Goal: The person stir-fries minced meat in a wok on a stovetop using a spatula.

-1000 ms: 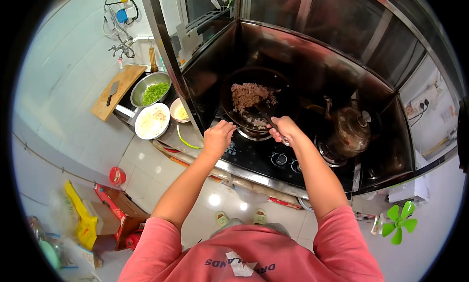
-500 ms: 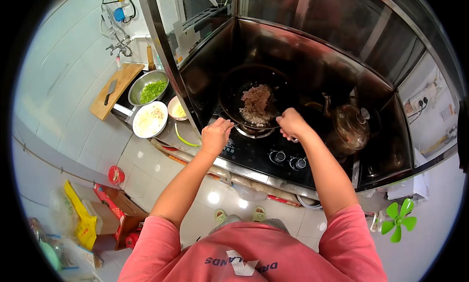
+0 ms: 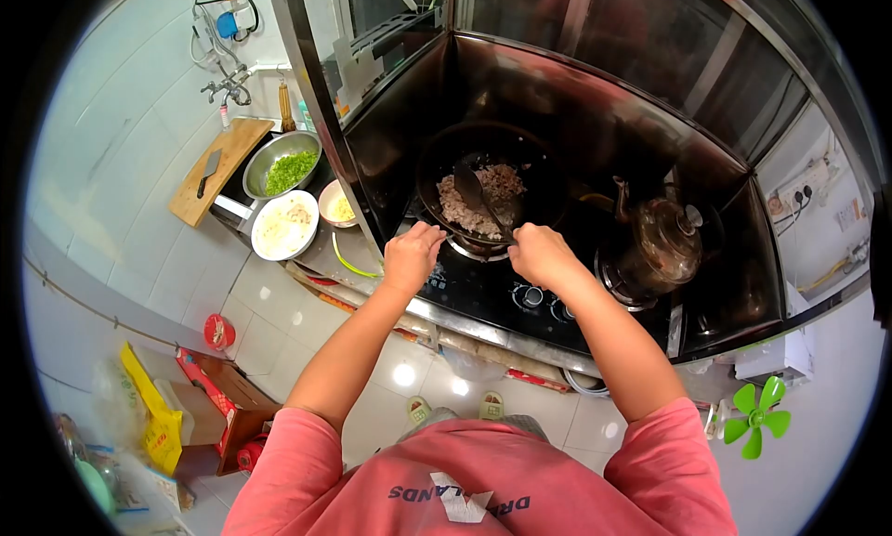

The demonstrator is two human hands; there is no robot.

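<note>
A dark wok (image 3: pixel 544 155) sits over the left burner, with browned minced meat (image 3: pixel 465 213) in its lower part. My right hand (image 3: pixel 541 254) is closed round the handle of a dark spatula (image 3: pixel 471 189), whose blade lies on the meat. At the wok's near left edge, my left hand (image 3: pixel 414 255) is closed in a pinch; what it grips is too small and hidden to make out. Burner knobs (image 3: pixel 531 297) show just below my right hand.
A glass kettle (image 3: pixel 666 241) stands on the right burner. Left of the stove are a white bowl (image 3: pixel 285 226), a small bowl of yellow bits (image 3: pixel 341 204), a metal bowl of chopped greens (image 3: pixel 290 171), and a cutting board (image 3: pixel 238 149) with a knife (image 3: pixel 209 172).
The spatula has swung left over the meat, which now lies more spread out. My right hand moved right, then back left. My left hand has stayed at the wok's edge.
</note>
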